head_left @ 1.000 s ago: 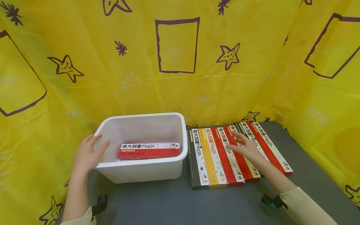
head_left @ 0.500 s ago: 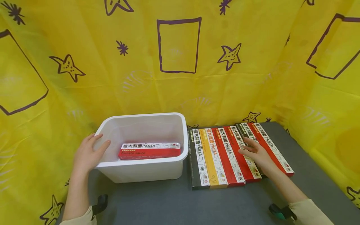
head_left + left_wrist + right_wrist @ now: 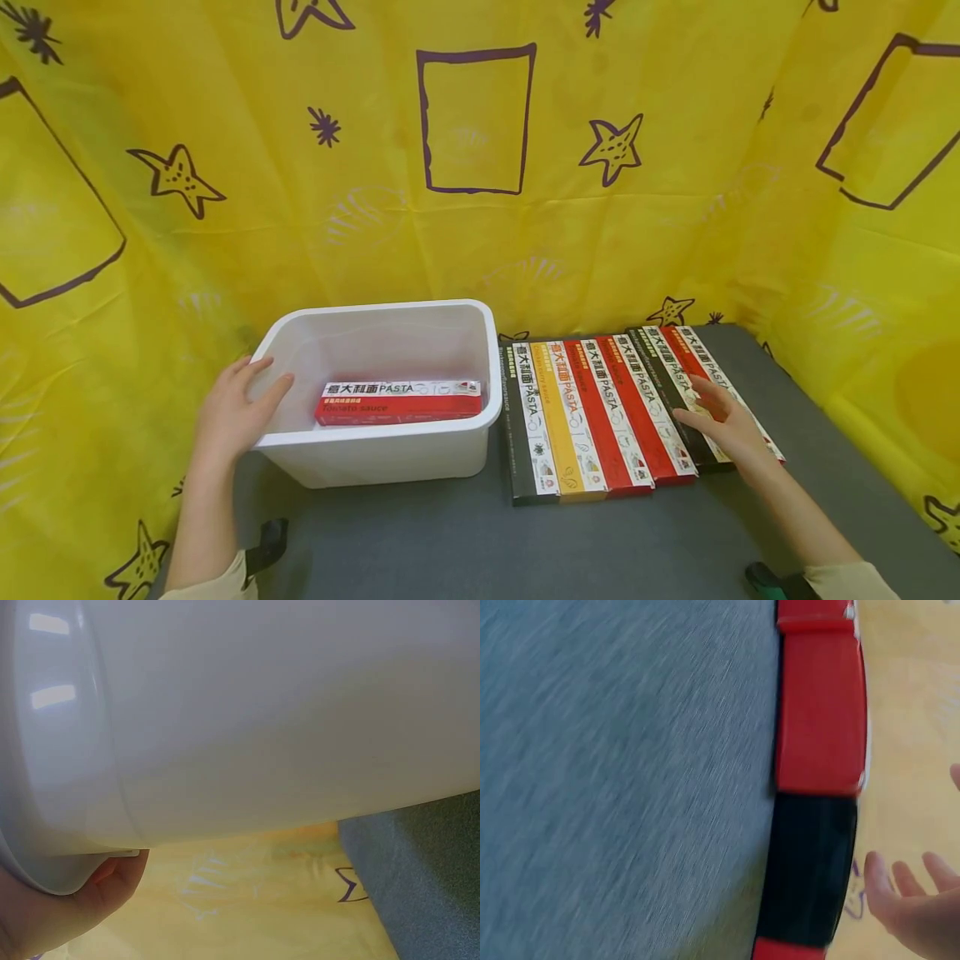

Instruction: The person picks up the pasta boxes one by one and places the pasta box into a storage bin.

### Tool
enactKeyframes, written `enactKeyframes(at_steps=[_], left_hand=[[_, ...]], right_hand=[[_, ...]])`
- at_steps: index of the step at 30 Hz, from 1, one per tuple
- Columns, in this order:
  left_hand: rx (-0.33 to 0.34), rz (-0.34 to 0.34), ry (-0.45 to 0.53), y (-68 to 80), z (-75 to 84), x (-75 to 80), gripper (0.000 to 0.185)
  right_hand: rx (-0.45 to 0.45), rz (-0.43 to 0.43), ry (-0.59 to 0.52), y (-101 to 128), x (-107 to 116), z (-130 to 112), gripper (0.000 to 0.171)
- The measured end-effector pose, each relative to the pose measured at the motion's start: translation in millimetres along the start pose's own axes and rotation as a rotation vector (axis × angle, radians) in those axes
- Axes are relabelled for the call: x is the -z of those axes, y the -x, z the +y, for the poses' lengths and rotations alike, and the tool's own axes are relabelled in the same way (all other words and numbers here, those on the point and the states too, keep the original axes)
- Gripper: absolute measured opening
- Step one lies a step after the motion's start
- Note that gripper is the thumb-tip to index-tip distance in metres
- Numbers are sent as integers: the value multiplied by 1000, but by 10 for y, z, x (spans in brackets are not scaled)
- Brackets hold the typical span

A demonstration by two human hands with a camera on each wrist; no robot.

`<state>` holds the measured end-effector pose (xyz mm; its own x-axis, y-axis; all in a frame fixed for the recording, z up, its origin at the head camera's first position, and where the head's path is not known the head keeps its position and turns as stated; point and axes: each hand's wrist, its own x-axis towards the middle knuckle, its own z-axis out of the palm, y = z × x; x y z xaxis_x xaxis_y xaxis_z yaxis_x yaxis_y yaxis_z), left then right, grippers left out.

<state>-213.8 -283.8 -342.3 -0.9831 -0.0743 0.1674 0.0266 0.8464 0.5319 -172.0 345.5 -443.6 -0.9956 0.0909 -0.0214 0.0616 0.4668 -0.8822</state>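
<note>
Gripping white bin (image 3: pixel 390 458) rim, left hand (image 3: pixel 234 408), right hand (image 3: pixel 726 425) spread above pasta boxes (image 3: pixel 609 417), gray tabletop (image 3: pixel 465 542) in front

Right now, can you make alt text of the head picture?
A left hand grips a white plastic tub with a red and white pasta box inside. The right hand hovers over a row of six long black, yellow and red pasta boxes on a grey table.
</note>
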Motion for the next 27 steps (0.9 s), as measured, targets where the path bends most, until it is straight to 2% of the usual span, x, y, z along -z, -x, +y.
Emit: enactKeyframes(at_steps=[8,12,15,20,27], left_hand=[[-17,16,0,24,-2,17,67],[-22,24,-1,27,-4,20,67],[-28,31,0,27,-7,20,66],[-26,28,-2,24,-6,17,65],[-18,15,1,12,4,11,67]], right_hand=[[32,99,104,115,197,132,77],[2,105,152,149,269,174,81],[3,114,243,163,310,217,84],[74,130,383,169,369,324,85],[128,85,436,188,459,512,94]])
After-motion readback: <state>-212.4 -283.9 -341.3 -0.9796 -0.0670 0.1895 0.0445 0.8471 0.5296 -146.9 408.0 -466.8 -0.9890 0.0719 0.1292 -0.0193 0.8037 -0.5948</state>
